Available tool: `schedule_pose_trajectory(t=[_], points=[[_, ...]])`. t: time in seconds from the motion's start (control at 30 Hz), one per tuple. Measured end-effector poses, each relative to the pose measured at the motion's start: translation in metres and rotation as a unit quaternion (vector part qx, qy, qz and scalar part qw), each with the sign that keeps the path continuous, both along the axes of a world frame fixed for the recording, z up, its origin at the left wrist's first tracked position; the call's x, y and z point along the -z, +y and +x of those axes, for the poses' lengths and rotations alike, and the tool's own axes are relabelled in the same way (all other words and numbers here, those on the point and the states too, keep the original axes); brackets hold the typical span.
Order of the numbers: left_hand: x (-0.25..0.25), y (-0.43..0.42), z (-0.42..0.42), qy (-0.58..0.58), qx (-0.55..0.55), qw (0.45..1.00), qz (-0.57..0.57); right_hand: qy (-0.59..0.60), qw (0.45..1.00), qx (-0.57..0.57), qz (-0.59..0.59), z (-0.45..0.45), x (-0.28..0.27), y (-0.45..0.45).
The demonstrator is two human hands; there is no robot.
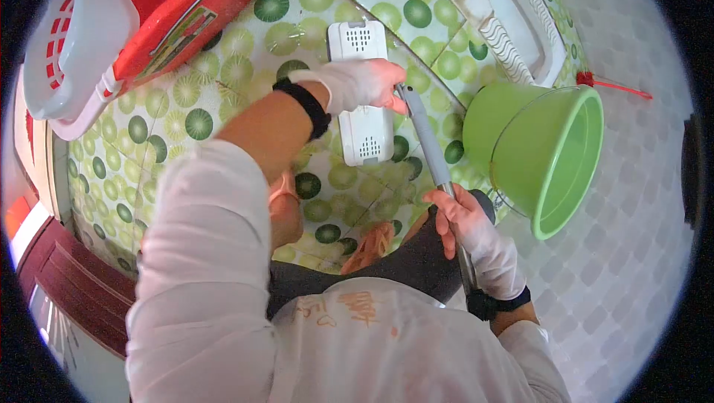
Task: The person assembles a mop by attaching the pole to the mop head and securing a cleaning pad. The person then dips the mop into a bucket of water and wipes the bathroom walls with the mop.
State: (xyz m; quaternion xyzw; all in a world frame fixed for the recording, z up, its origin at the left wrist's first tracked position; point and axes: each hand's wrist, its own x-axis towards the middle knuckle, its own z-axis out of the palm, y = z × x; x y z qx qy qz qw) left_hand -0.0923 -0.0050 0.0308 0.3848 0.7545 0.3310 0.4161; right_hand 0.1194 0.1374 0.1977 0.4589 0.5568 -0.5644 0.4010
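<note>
A long mop handle (pixel 430 143), grey at its upper part and metallic lower down, runs diagonally in front of me. My right hand (pixel 472 228), in a white glove with bare fingertips, is closed around its metal part. At the grey jointed end, my left hand (pixel 368 85) has its fingers closed on the tip. Under that hand is a flat white mop head (pixel 370 131) with a patch of small holes at each end. The left hand covers its middle, so I cannot tell how head and handle join.
A green bucket (pixel 513 146) lies tilted on its side at the right. Behind it is a white squat toilet (pixel 539 27), with a red-handled brush (pixel 587 78) nearby. A red basin (pixel 186 27) and a white basket (pixel 97 24) stand left on the green-dotted tiles (pixel 197 94).
</note>
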Motion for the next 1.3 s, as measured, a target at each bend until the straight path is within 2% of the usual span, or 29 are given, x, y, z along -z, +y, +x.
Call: schedule_pose_trajectory(t=[0.07, 0.1, 0.13, 0.17, 0.2, 0.27, 0.3, 0.33, 0.4, 0.43, 0.47, 0.53, 0.63, 0.77, 0.87, 0.97, 1.07, 1.13, 1.3], points=[[-0.029, 0.006, -0.012, 0.043, 0.09, 0.995, 0.008, 0.009, 1.0, 0.007, 0.001, 0.0, -0.01, 0.003], [-0.025, 0.004, -0.017, 0.049, 0.093, 0.994, 0.011, 0.006, 0.999, 0.031, -0.019, -0.001, -0.015, 0.002], [-0.015, -0.004, -0.025, -0.185, 0.025, 0.981, 0.049, 0.004, 0.998, 0.053, -0.039, -0.002, -0.02, 0.001], [-0.007, -0.01, -0.03, -0.41, -0.044, 0.907, 0.083, 0.01, 0.998, 0.054, -0.037, -0.003, -0.025, -0.002], [-0.006, -0.013, -0.031, -0.405, -0.043, 0.909, 0.084, 0.013, 0.996, 0.065, -0.061, -0.005, -0.028, -0.006], [-0.003, -0.023, -0.028, -0.46, -0.068, 0.879, 0.106, 0.021, 0.993, 0.074, -0.088, -0.006, -0.028, -0.01], [0.033, -0.014, -0.017, -0.493, -0.087, 0.854, 0.143, 0.024, 0.988, 0.096, -0.116, -0.01, -0.027, -0.011], [0.017, -0.016, -0.015, -0.491, -0.086, 0.855, 0.143, 0.025, 0.982, 0.118, -0.143, -0.01, -0.025, -0.013], [-0.012, -0.023, 0.005, -0.711, -0.177, 0.671, 0.112, 0.031, 0.984, 0.117, -0.133, -0.009, -0.021, -0.015], [-0.014, -0.023, 0.013, -0.739, -0.144, 0.635, 0.174, 0.034, 0.986, 0.111, -0.121, -0.01, -0.019, -0.014], [-0.013, -0.016, 0.017, -0.742, -0.142, 0.63, 0.18, 0.036, 0.988, 0.106, -0.107, -0.011, -0.018, -0.013], [-0.01, 0.001, 0.031, -0.815, -0.235, 0.491, 0.197, 0.029, 0.99, 0.101, -0.089, -0.012, -0.018, -0.012], [-0.01, 0.009, 0.035, -0.819, -0.249, 0.466, 0.224, 0.039, 0.99, 0.109, -0.085, -0.008, -0.013, -0.015], [-0.018, 0.008, 0.025, -0.809, -0.285, 0.479, 0.187, 0.052, 0.989, 0.101, -0.095, -0.011, -0.004, -0.02], [-0.017, 0.006, 0.023, -0.795, -0.329, 0.476, 0.183, 0.054, 0.994, 0.07, -0.065, -0.015, -0.001, -0.025], [-0.014, 0.006, 0.022, -0.792, -0.348, 0.471, 0.172, 0.047, 0.992, 0.077, -0.088, -0.016, 0.003, -0.024], [-0.006, 0.005, 0.023, -0.791, -0.393, 0.443, 0.154, 0.037, 0.995, 0.06, -0.07, -0.022, 0.005, -0.029], [0.002, 0.002, 0.023, -0.816, -0.4, 0.393, 0.141, 0.031, 0.996, 0.049, -0.06, -0.025, 0.007, -0.034], [0.008, -0.015, 0.017, -0.839, -0.364, 0.383, 0.131, 0.048, 0.997, 0.018, -0.065, -0.015, 0.012, -0.039]])
